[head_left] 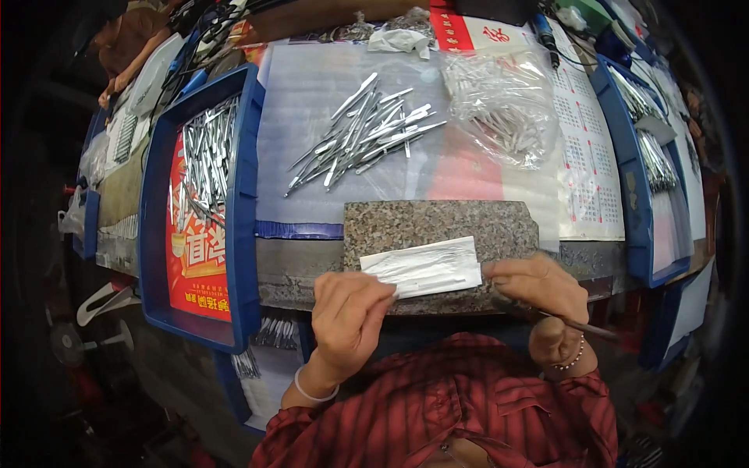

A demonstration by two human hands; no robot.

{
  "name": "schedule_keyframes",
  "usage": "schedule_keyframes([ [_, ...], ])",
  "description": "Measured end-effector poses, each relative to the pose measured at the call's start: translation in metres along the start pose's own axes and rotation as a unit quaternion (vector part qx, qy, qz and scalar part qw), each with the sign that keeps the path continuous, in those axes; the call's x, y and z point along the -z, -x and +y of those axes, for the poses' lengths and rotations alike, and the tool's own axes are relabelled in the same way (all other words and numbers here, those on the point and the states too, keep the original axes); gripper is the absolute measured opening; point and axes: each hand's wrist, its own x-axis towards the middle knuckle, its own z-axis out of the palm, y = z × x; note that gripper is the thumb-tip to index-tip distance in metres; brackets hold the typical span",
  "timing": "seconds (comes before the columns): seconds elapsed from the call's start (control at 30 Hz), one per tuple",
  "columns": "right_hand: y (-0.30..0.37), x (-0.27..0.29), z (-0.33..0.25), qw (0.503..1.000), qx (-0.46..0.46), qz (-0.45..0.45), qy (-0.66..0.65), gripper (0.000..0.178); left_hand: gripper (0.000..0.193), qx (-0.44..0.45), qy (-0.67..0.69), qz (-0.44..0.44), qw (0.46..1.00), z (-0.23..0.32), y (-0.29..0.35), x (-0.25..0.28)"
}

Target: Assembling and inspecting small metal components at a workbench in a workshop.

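Standing at the left, a blue tray [248,273] bears slim metal pieces [209,148]. Next, the left hand [349,316] curls its fingertips at the left end of a white folded sheet [425,267]; whether they pinch it, I cannot tell. The sheet lies on a speckled stone slab [441,222]. Rightward, the right hand [546,288] grips a dark rod-like tool [597,331], fingertips by the sheet's right end.

We've a lane just beyond the granite slab [390,226], with the metal pile [367,136] blocking farther out! Beyond the slab's right half, a plastic bag [507,109] bulges; left of the slab, past an open gap, rises a blue tray [244,195]. Our left hand [347,316] and right hand [542,288] crowd the slab's near corners.
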Motion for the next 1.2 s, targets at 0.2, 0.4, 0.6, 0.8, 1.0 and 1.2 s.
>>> schedule_keyframes([
  [0.2, -0.011, -0.003, -0.013, 0.993, -0.106, -0.030, 0.035, 0.035, 0.023, -0.041, -0.083, -0.062, 0.994, -0.020, 0.001, -0.010],
  [0.4, -0.051, -0.018, -0.022, 0.967, -0.014, -0.154, 0.201, 0.012, 0.027, -0.036, -0.068, -0.068, 0.995, -0.025, 0.004, -0.005],
  [0.6, -0.033, -0.023, 0.015, 0.986, -0.035, -0.127, 0.097, 0.017, 0.027, -0.037, -0.050, -0.067, 0.996, -0.027, 0.002, -0.006],
  [0.8, -0.043, -0.036, -0.019, 0.973, 0.112, -0.048, 0.194, 0.021, 0.027, -0.038, -0.051, -0.065, 0.996, -0.027, 0.005, -0.004],
  [1.0, -0.047, -0.056, 0.010, 0.987, -0.015, -0.132, 0.094, 0.015, 0.025, -0.007, -0.061, -0.054, 0.997, -0.033, 0.009, 0.011],
  [1.2, -0.063, -0.062, -0.028, 0.979, 0.162, -0.064, 0.108, 0.024, 0.023, -0.015, -0.071, -0.051, 0.996, -0.035, 0.017, 0.018],
])
